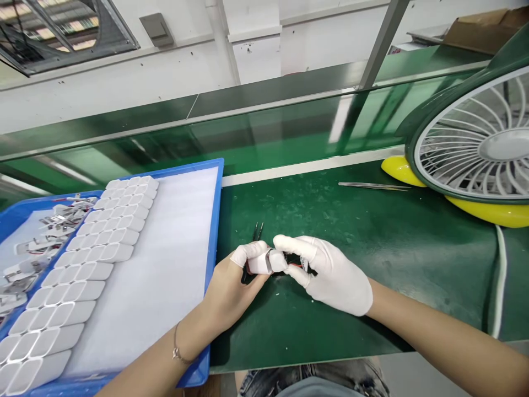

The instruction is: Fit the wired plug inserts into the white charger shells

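Over the bench, my left hand has its fingers closed round a small white plastic housing; a white cover sits on its thumb. My right hand, in a white glove, pinches a small white part with red and black wires right against the housing's end. How far the two pieces are joined is hidden by the fingers. Dark tweezers stick out beyond my left hand, tips pointing away; whether the hand grips them or they lie beneath it, I cannot tell.
To the left, a blue tray carries rows of white housings on a white sheet. Another blue tray holds wired parts. Metal tweezers lie near a green and yellow fan, its white cable running down the right side.
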A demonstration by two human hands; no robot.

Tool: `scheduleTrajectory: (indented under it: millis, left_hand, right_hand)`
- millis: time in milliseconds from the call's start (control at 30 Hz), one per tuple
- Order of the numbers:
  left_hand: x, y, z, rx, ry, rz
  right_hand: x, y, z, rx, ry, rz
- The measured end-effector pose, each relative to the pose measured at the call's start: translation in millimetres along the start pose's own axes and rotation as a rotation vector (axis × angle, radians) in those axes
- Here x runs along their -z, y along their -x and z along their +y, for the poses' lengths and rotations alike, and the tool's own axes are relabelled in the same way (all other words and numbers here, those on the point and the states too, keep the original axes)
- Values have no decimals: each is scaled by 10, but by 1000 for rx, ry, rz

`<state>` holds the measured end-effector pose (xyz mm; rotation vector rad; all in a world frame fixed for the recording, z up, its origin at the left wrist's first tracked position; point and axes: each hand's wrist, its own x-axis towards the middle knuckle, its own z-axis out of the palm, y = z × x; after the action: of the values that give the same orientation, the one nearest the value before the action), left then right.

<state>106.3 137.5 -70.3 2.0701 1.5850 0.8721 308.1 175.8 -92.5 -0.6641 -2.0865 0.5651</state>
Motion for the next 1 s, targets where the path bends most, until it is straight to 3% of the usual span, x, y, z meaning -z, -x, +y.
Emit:
scheduleTrajectory:
  millis: [433, 600, 1000]
  left_hand:
    - [-7, 25, -30, 64, -30, -59]
    - [-9, 23, -32, 47, -17, -85]
    - [-7, 21, -20, 51, 18, -88]
  right_hand:
    - [-37, 7, 13, -6, 6, 25]
    - [-47, -5, 8, -84, -64, 24]
    - [-2, -18, 15, -27, -13, -17]
